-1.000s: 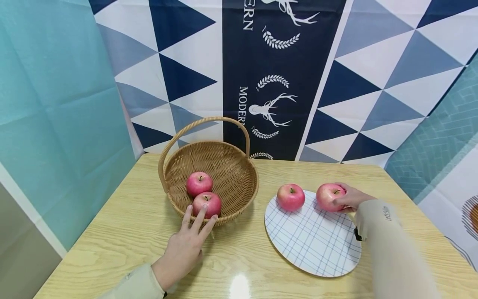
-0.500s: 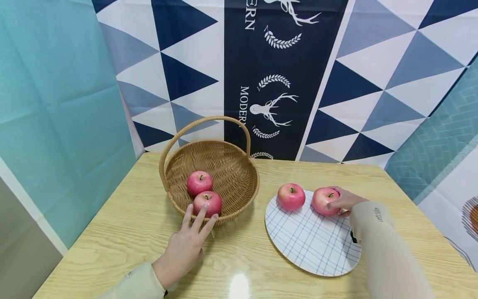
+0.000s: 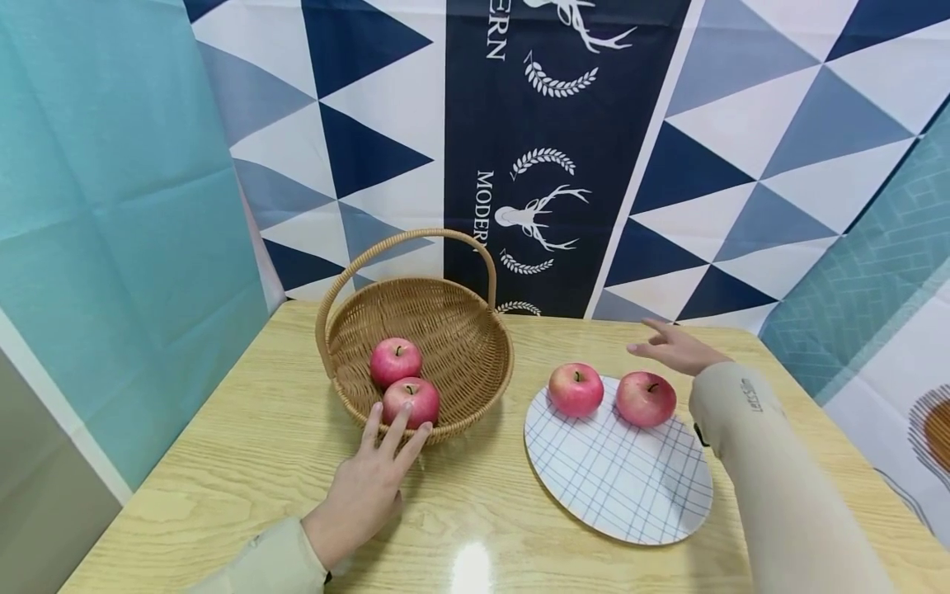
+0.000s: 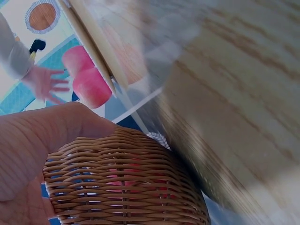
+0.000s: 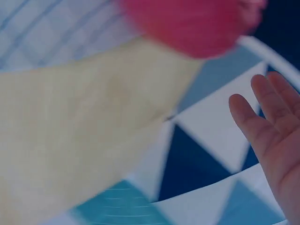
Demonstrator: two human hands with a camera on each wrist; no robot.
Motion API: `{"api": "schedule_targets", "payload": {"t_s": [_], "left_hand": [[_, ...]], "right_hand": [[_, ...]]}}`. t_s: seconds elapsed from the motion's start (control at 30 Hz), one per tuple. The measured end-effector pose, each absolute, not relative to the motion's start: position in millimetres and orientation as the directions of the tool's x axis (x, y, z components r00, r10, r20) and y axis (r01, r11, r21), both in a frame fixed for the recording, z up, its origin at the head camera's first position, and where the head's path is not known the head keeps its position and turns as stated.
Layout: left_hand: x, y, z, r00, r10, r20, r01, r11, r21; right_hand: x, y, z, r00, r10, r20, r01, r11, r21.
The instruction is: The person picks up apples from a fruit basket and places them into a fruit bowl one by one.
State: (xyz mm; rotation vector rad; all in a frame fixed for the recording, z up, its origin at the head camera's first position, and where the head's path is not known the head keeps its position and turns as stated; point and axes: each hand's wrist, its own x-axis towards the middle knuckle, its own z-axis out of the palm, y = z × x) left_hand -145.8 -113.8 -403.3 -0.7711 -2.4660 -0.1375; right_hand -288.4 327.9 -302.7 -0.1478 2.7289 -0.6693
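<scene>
My left hand [image 3: 364, 499] grips the near rim of a wicker basket [image 3: 467, 363], its fingers over the edge and its thumb [image 4: 77, 124] against the outer weave. Two red apples lie inside: a rear apple [image 3: 396, 361] and a front apple [image 3: 417, 400] by my fingertips. On the right, a round plate [image 3: 616, 487] with a blue check pattern carries a left apple [image 3: 576, 389] and a right apple [image 3: 646, 399], side by side near its far edge. My right hand [image 3: 679, 350] is raised beyond the right apple, fingers extended and holding nothing.
The wooden table [image 3: 245, 412] bears the basket at left and the plate at right. The basket's tall handle [image 3: 416, 235] arches over its opening. Patterned cloth [image 3: 549, 124] hangs behind the table, and teal cloth [image 3: 134, 206] hangs at the left.
My right hand has set the right apple on the plate, let it go and moved up and back from it. My left hand has stayed on the basket rim.
</scene>
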Motion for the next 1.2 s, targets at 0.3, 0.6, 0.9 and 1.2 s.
{"api": "schedule_targets", "payload": {"t_s": [0.3, 0.6, 0.9, 1.2], "left_hand": [[-148.0, -114.8, -404.4, -0.667, 0.501, 0.552, 0.554, 0.828, -0.082], [-149.7, -115.2, -402.8, -0.698, 0.506, 0.507, 0.547, 0.833, -0.078], [-151.4, -111.9, -404.5, -0.703, 0.521, 0.483, 0.54, 0.834, -0.114], [-151.1, -114.6, -403.3, -0.71, 0.51, 0.486, 0.519, 0.845, -0.129]], "right_hand": [[-286.6, 240.0, -252.2, -0.757, -0.256, -0.601, -0.214, 0.966, -0.143], [-288.0, 146.3, -221.9, -0.618, -0.24, -0.748, -0.353, 0.936, -0.008], [-296.1, 83.4, -220.8, -0.581, -0.247, -0.775, -0.431, 0.902, 0.036], [-298.3, 34.5, -224.2, -0.532, -0.364, -0.765, -0.505, 0.861, -0.059]]}}
